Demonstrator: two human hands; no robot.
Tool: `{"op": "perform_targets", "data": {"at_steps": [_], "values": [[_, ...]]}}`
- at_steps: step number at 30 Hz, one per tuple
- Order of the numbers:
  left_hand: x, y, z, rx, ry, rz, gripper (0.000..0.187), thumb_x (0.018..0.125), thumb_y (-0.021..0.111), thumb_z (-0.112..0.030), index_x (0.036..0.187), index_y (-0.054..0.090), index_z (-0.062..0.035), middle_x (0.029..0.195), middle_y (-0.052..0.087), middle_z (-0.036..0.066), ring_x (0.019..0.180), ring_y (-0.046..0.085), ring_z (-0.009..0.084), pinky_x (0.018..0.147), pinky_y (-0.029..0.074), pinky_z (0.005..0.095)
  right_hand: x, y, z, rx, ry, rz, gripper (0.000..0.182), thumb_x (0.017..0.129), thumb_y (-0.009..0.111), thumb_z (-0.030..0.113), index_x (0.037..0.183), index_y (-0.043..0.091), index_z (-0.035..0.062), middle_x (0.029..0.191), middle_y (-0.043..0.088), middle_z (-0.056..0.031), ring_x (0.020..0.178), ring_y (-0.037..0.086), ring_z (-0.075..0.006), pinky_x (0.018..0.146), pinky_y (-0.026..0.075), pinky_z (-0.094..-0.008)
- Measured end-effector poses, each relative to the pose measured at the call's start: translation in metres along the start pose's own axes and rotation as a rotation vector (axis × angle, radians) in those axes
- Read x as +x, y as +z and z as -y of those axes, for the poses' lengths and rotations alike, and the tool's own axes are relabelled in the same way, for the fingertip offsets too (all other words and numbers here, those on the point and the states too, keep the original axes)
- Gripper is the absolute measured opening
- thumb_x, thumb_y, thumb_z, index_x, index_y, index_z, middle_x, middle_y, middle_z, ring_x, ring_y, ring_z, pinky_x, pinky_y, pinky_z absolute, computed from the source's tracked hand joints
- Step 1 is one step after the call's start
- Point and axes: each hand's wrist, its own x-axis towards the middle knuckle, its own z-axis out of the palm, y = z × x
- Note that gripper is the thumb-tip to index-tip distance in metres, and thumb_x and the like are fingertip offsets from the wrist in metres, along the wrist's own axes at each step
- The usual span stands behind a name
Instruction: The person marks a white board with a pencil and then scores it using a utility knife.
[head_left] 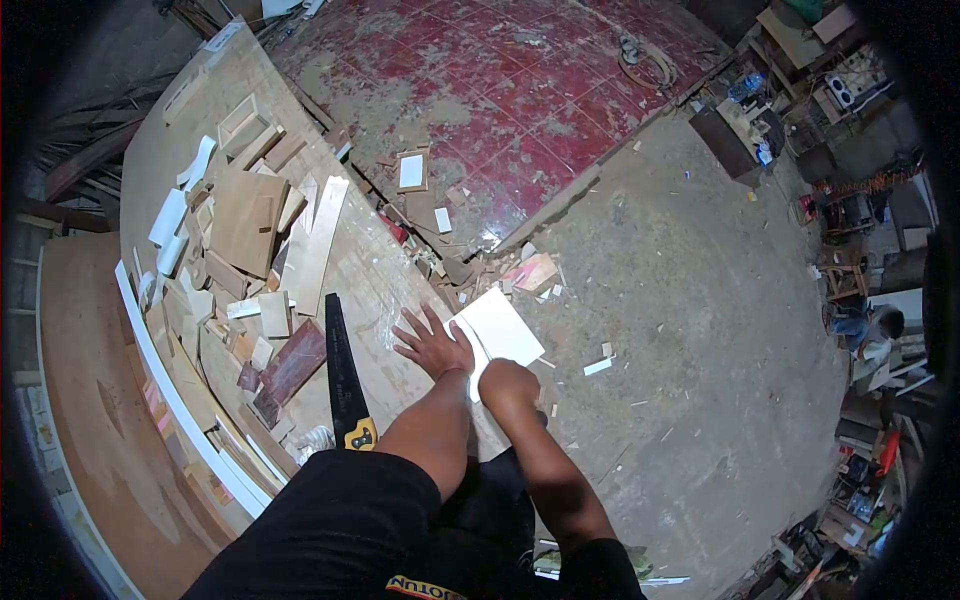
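My left hand (pixel 437 343) lies flat with its fingers spread at the edge of the wooden worktable (pixel 385 270). Its thumb side touches a white board (pixel 505 325) that juts out past that edge. Over the near part of the board, my right hand (pixel 508 384) is closed in a fist; whatever is inside the fist is hidden. Left of my left forearm, a handsaw (pixel 344 372) with a dark blade and a yellow-and-black handle rests on the worktable.
Wood offcuts (pixel 245 220) and a reddish-brown block (pixel 294 358) are heaped on the table's left side. Scraps (pixel 530 272) litter the concrete floor (pixel 680 330) beside a red tiled floor (pixel 480 90). Another person (pixel 880 330) is at the far right.
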Motion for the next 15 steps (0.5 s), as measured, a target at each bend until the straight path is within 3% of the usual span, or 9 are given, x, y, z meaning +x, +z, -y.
{"op": "perform_targets", "data": {"at_steps": [5, 9, 15], "values": [[0.001, -0.002, -0.001, -0.005, -0.014, 0.039, 0.070, 0.092, 0.042, -0.039, 0.154, 0.018, -0.0159, 0.159, 0.005, 0.021, 0.142, 0.002, 0.0532, 0.111, 0.002, 0.0675, 0.034, 0.004, 0.007, 0.030, -0.083, 0.053, 0.030, 0.087, 0.051, 0.015, 0.105, 0.071, 0.0024, 0.111, 0.068, -0.0198, 0.103, 0.067, -0.0337, 0.084, 0.053, -0.0428], [0.001, 0.001, 0.000, 0.013, -0.003, 0.008, 0.071, 0.092, 0.040, -0.040, 0.153, 0.019, -0.0133, 0.159, 0.006, 0.022, 0.142, 0.000, 0.0539, 0.112, 0.001, 0.0667, -0.019, -0.022, -0.007, -0.096, -0.065, 0.071, 0.029, 0.088, 0.050, 0.014, 0.105, 0.070, 0.0022, 0.109, 0.068, -0.0198, 0.101, 0.068, -0.0337, 0.083, 0.054, -0.0425], [0.000, -0.003, -0.001, -0.006, -0.004, 0.015, 0.069, 0.092, 0.041, -0.038, 0.153, 0.019, -0.0144, 0.159, 0.005, 0.021, 0.142, 0.002, 0.0538, 0.111, 0.002, 0.0677, 0.025, 0.008, -0.008, -0.026, -0.104, 0.021, 0.030, 0.088, 0.048, 0.015, 0.103, 0.070, 0.0021, 0.107, 0.069, -0.0213, 0.098, 0.068, -0.0353, 0.081, 0.054, -0.0437]]}}
